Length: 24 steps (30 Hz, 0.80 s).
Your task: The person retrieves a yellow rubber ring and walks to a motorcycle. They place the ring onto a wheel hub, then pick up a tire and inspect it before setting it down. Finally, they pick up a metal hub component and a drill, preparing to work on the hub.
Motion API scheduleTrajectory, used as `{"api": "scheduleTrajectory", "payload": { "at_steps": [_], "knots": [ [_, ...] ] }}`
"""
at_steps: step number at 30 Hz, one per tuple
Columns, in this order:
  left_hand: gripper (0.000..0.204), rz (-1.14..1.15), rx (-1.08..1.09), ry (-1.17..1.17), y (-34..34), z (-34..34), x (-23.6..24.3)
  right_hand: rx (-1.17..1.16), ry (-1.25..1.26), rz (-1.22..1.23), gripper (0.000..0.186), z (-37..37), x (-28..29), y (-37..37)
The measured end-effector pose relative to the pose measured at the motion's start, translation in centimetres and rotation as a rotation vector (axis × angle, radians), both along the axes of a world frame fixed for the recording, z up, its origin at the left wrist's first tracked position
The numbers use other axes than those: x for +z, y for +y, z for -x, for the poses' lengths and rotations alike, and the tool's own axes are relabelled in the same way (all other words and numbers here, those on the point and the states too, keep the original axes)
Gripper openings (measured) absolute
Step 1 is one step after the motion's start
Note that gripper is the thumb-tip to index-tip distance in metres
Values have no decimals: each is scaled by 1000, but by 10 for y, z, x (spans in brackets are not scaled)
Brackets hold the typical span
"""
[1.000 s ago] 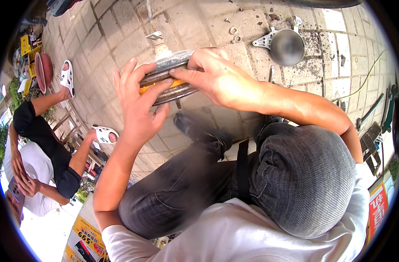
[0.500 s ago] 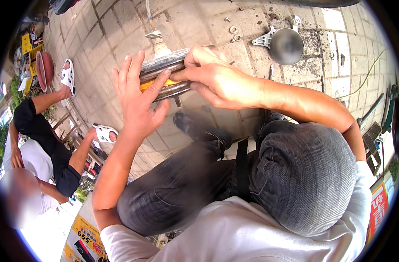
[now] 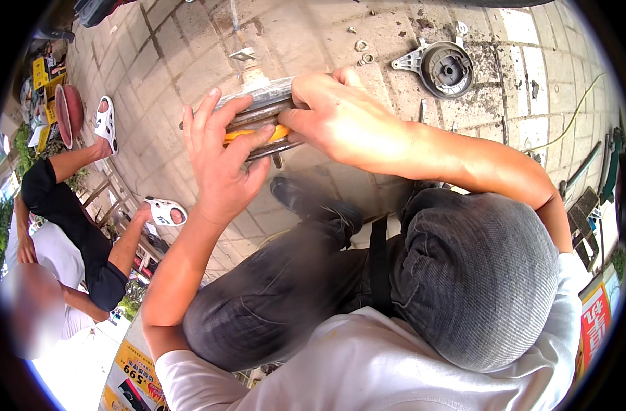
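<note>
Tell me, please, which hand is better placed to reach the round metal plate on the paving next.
The right hand, I think: it is nearer the round metal plate, being on the right portion of the wheel-like part. The left hand touches that part farther left.

Wheel rim (image 3: 266,111) left of housing (image 3: 447,70)

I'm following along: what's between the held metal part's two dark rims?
A yellow strip lies between the rims; whatever the left hand and right hand cover can't be seen.
</note>
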State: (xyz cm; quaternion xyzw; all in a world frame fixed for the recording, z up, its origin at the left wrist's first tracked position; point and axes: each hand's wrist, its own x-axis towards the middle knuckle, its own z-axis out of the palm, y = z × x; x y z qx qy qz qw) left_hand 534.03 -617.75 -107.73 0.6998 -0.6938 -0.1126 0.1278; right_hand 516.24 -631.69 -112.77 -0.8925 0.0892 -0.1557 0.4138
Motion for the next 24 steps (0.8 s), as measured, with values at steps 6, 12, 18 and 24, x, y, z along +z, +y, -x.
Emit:
{"api": "scheduleTrajectory", "payload": {
  "at_steps": [6,12,18,24],
  "knots": [
    [46,-40,63,36,-4,1,3,-58,-34,54,15,-10,-7,5],
    [56,16,133,88,-3,-5,-1,-69,-7,145,18,-15,-5,4],
    [58,63,50,-82,-1,-12,-10,-84,-69,93,22,-21,-7,1],
    [57,82,20,-70,-3,-12,-10,-56,-99,-16,23,-17,-8,-8]
  ]
}}
